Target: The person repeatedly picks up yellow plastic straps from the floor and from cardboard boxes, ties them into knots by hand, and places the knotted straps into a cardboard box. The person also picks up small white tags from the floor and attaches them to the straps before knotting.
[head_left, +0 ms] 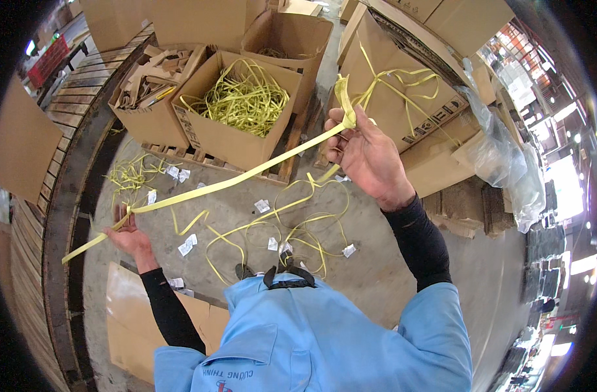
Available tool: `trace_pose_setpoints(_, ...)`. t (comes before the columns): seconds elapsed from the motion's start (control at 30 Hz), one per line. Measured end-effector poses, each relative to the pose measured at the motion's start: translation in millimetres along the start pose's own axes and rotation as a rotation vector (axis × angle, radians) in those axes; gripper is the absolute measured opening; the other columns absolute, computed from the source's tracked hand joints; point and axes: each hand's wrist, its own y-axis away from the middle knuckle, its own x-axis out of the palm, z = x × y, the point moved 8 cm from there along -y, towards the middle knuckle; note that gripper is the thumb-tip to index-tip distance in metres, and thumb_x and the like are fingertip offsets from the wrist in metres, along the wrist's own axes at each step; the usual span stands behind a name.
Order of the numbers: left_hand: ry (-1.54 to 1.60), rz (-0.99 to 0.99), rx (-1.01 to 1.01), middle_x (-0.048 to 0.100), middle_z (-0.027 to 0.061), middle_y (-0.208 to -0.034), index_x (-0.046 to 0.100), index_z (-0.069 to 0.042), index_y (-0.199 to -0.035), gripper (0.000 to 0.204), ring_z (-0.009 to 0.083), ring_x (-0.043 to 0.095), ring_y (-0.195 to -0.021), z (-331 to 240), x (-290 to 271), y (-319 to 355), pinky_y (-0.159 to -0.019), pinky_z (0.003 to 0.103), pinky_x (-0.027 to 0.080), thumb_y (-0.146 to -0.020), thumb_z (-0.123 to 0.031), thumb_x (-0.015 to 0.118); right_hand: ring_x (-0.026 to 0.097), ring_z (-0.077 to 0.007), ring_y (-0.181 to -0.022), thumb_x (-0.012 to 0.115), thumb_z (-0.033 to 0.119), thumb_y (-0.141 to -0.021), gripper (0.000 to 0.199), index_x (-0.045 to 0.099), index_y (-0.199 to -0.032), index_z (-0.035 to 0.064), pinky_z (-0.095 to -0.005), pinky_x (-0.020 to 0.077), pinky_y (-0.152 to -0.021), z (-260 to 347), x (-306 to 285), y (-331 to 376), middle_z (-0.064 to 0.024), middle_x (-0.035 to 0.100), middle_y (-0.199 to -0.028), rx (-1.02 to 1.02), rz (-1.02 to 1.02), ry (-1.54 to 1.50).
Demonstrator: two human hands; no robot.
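Note:
A long yellow packing strap (246, 175) is stretched on a slant between my two hands. My right hand (375, 160), raised toward the far side, is closed on its upper part, where the strap folds into a bunch and loose ends trail over a carton. Lower down at the left, my left hand (130, 239) grips the same strap, and a short tail sticks out past the fingers. Loose loops of yellow strap (298, 206) lie or hang below the stretched length, near my feet. Another tangle of strap (134, 176) lies on the floor beyond my left hand.
An open carton (246, 153) full of yellow strap stands on a pallet, beside a box of cardboard scraps (151, 117). A roller conveyor (66, 124) runs along the left. Large cartons with clear plastic film (507, 163) stand at the right. Paper slips (188, 244) litter the floor.

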Motion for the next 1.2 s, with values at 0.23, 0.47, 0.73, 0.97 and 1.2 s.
trace_pose_setpoints(0.23, -0.027, -0.099, 0.027, 0.063, 0.0176, -0.121, 0.049, 0.005, -0.127, 0.066, 0.0294, 0.064, -0.107, -37, -23, 3, -0.097, 0.044, 0.052, -0.105, -0.054, 0.030, 0.060, -0.0172, -0.091, 0.043, 0.041, -0.106, 0.045, 0.060, -0.121, 0.0023, -0.0373, 0.0507, -0.085, -8, -18, -3, -0.0059, 0.065, -0.105, -0.021, 0.095, -0.021)
trace_pose_setpoints(0.47, 0.079, 0.226, -0.008, 0.064, 0.0163, -0.124, 0.055, 0.000, -0.128, 0.061, 0.0287, 0.065, -0.107, -59, 42, 65, -0.094, 0.041, 0.053, -0.105, -0.054, 0.035, 0.055, -0.0348, -0.123, 0.035, 0.057, -0.103, 0.073, 0.037, -0.143, -0.0040, -0.0492, 0.0459, -0.104, -102, -43, 16, -0.0243, 0.053, -0.136, 0.418, -0.125, -0.289)
trace_pose_setpoints(0.73, 0.255, 0.584, -0.130, 0.061, 0.0146, -0.130, 0.055, 0.001, -0.129, 0.066, 0.0259, 0.060, -0.119, -57, 136, 171, -0.096, 0.049, 0.054, -0.104, -0.056, 0.033, 0.051, -0.0356, -0.131, 0.066, 0.039, -0.094, 0.071, 0.041, -0.144, -0.0050, -0.0462, 0.0436, -0.107, -170, 24, 82, -0.0221, 0.044, -0.148, 0.299, 0.409, 0.832)
trace_pose_setpoints(0.97, 0.306, 0.743, -0.230, 0.049, 0.0156, -0.142, 0.051, -0.009, -0.135, 0.064, 0.0295, 0.046, -0.134, -34, 173, 243, -0.102, 0.053, 0.050, -0.102, -0.060, 0.033, 0.056, -0.0383, -0.123, 0.080, 0.020, -0.078, 0.075, 0.045, -0.141, -0.0013, -0.0457, 0.0458, -0.101, -121, 115, 45, -0.0250, 0.056, -0.132, -0.683, 0.219, 1.388)
trace_pose_setpoints(1.2, 0.102, 0.676, -0.100, 0.043, 0.0200, -0.149, 0.054, -0.011, -0.130, 0.045, 0.0314, 0.043, -0.138, -22, 153, 242, -0.110, 0.049, 0.042, -0.105, -0.046, 0.041, 0.070, -0.0314, -0.095, 0.062, 0.000, -0.091, 0.038, 0.055, -0.128, -0.0022, -0.0375, 0.0548, -0.082, -143, 79, 32, -0.0187, 0.069, -0.110, -0.506, 0.172, 1.033)
